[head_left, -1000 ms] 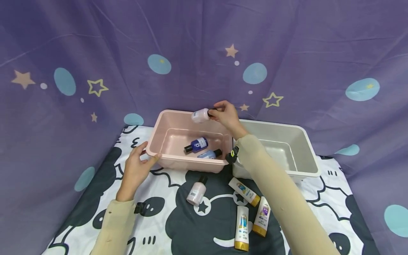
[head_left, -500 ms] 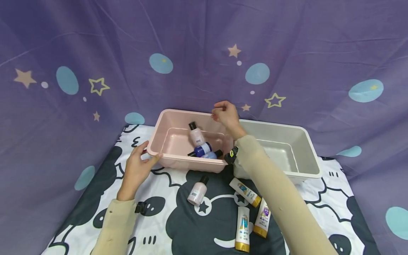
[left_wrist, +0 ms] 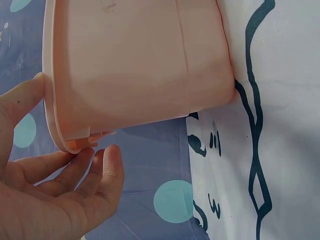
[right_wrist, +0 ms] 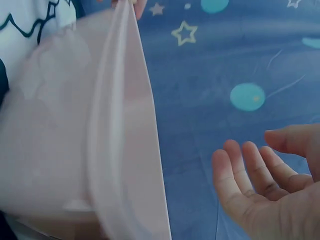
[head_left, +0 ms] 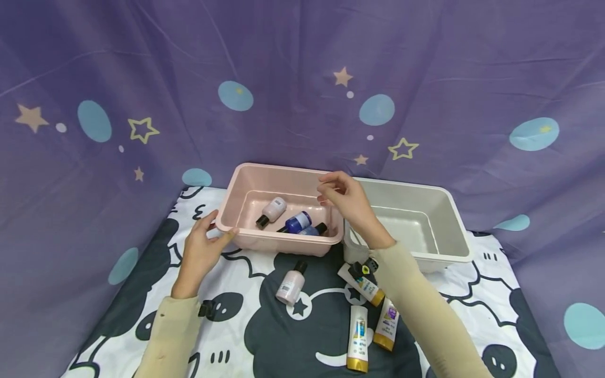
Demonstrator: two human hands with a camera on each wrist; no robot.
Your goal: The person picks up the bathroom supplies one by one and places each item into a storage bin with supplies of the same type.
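A pink bin [head_left: 246, 181] stands at the back of the patterned cloth. Inside it lie a pale pink bottle [head_left: 272, 210] and two blue bottles [head_left: 299, 221], the second [head_left: 314, 229] beside the first. My left hand [head_left: 207, 244] grips the bin's front left corner, thumb on the rim and fingers under the lip. The left wrist view shows that hand [left_wrist: 65, 190] against the bin wall [left_wrist: 140, 65]. My right hand [head_left: 342, 199] hovers over the bin's right edge, fingers relaxed and holding nothing. In the right wrist view its palm [right_wrist: 265, 185] is bare beside the bin [right_wrist: 120, 125].
A grey bin [head_left: 454, 210] stands to the right of the pink one. On the cloth in front lie another pale pink bottle [head_left: 290, 283] and three gold-capped tubes [head_left: 363, 284], [head_left: 357, 338], [head_left: 387, 324]. A purple starred sheet [head_left: 302, 79] hangs behind.
My right hand let go of the pale pink bottle, which dropped into the pink bin and settled at its left. The hand drew back and lower. The left hand kept its hold.
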